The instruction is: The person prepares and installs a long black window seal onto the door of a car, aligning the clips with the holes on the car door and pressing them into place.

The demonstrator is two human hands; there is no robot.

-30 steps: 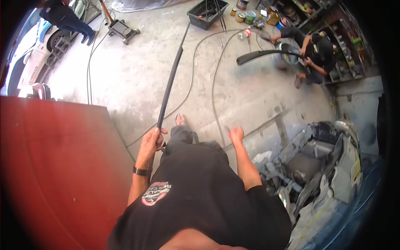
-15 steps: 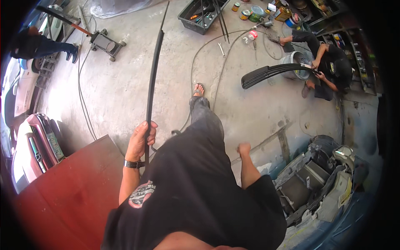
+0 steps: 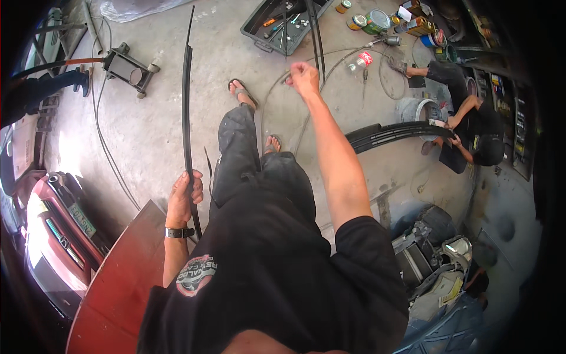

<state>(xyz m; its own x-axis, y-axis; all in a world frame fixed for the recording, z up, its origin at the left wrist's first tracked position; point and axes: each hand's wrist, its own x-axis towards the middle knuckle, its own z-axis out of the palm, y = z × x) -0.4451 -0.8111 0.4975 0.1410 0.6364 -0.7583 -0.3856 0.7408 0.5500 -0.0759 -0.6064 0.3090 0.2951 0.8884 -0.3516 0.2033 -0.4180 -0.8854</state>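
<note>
My left hand (image 3: pixel 185 197) is wrapped around the lower part of a long, thin black trim strip (image 3: pixel 187 112). The strip points away from me, nearly straight, and narrows to a fine tip at the far end. My right arm is stretched forward over the floor. At its end my right hand (image 3: pixel 303 78) has its fingers curled in, with nothing visible in them. Close by it are more thin black strips (image 3: pixel 316 38), which lie across the dark grey plastic tray (image 3: pixel 262 44) and stick out over its near edge.
At right a seated person (image 3: pixel 471 124) holds curved black trim (image 3: pixel 389 135) by a bucket (image 3: pixel 415 111). Cans (image 3: pixel 376 22), a bottle (image 3: pixel 359 62) and a hose (image 3: pixel 277 88) lie beyond. A floor jack (image 3: pixel 127 68), red panel (image 3: pixel 127 277) and car parts (image 3: pixel 436 259) surround me.
My right hand has swung from beside my hip far forward, close to the strips at the tray. My left hand still holds its strip. Both my feet now show.
</note>
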